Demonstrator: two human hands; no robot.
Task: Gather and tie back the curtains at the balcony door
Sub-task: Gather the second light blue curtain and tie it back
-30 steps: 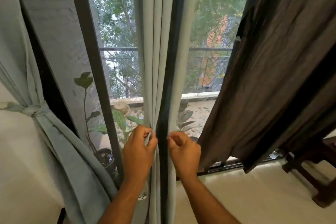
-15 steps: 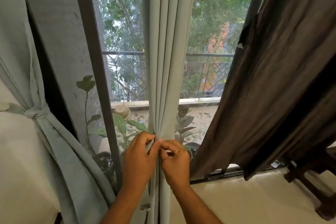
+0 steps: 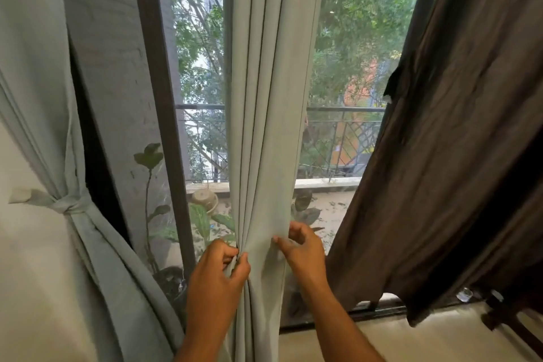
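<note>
Hanging at the far left, a pale curtain [image 3: 88,244] is bound by its tie-back [image 3: 63,203]. The middle curtain [image 3: 264,126] is pinched along its left folds by the left hand [image 3: 216,273]; its right edge is gripped by the right hand [image 3: 302,247]. A dark curtain [image 3: 455,156] is draped at the right.

Middle curtain [image 3: 264,126] showing as matt, smooth pale-green cloth, hanging in soft folds. Tied curtain [image 3: 38,97] looking same cloth. Brown curtain [image 3: 470,141] appearing thinner, crinkled. Door frame [image 3: 164,126] looking dark matt metal.
</note>
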